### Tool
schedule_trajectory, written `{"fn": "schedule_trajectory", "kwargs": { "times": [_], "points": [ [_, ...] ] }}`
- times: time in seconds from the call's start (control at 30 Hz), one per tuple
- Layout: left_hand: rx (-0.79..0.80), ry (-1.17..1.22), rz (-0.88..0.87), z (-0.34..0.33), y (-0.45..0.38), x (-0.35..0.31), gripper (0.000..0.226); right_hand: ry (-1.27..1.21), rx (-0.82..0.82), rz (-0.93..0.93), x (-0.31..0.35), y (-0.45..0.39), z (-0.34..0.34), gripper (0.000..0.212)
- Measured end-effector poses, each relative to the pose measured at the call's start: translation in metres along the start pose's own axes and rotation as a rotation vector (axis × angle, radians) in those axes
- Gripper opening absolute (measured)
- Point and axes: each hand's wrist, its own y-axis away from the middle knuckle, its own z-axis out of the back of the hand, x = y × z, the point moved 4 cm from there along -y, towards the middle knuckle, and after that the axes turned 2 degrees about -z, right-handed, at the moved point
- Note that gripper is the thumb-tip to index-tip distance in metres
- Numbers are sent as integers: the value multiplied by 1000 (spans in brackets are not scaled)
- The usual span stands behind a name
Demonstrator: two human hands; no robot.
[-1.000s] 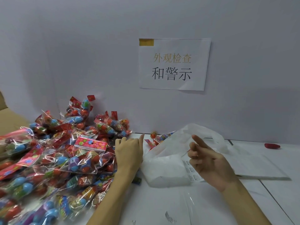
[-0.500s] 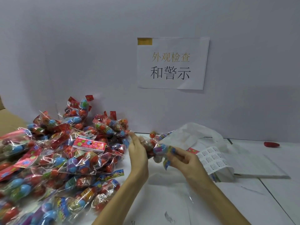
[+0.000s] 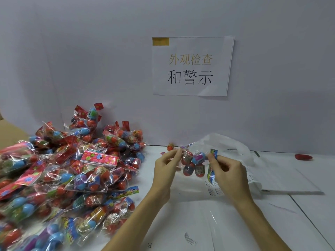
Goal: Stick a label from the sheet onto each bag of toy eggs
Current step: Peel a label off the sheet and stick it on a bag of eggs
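A clear bag of red and blue toy eggs [image 3: 194, 163] hangs above the white table between my two hands. My left hand [image 3: 165, 168] pinches its left end with thumb and fingertips. My right hand [image 3: 227, 173] grips the right end with the coloured header card. The label sheet [image 3: 213, 190] lies on the table under my right hand, mostly hidden, with small printed labels showing. A large pile of egg bags [image 3: 68, 176] covers the table's left side.
A crumpled white plastic bag [image 3: 230, 147] and flat white sheets [image 3: 282, 180] lie at the right. One loose red egg [image 3: 170, 146] sits by the wall, a small red object [image 3: 303, 157] at far right. A paper sign [image 3: 192, 67] hangs on the wall. Cardboard [image 3: 9, 131] is at far left.
Both hands took hold of one egg bag near the white plastic bag, lifted it and stretched it out between them. The label sheet is now largely covered by my right hand.
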Motion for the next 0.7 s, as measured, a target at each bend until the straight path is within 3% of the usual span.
{"fn": "schedule_trajectory", "kwargs": {
  "times": [0.17, 0.23, 0.33, 0.43, 0.5, 0.57, 0.63, 0.7],
  "points": [
    [6, -224, -97, 0, -1, 5, 43, -108, 65, -8, 0, 2, 0, 27],
    [43, -80, -34, -1, -1, 4, 54, -273, 174, -22, 2, 2, -3, 19],
    [55, 286, 75, -1, -6, 4, 63, -375, 321, -30, 0, 0, -9, 33],
    [18, 283, 50, 3, -10, 7, 45, -510, 401, -142, 0, 3, -11, 52],
    [-18, 301, 51, 6, -11, 10, 36, -603, 407, -221, -1, 3, -12, 53],
    [7, 355, 90, 7, -12, 11, 41, -661, 382, -268, -1, 2, -14, 38],
    [89, 303, 90, 5, -12, 9, 36, -612, 294, -286, -2, 1, -15, 10],
    [161, 188, 80, 3, -12, 8, 28, -563, 244, -335, -7, 1, -18, 36]
  ]
}}
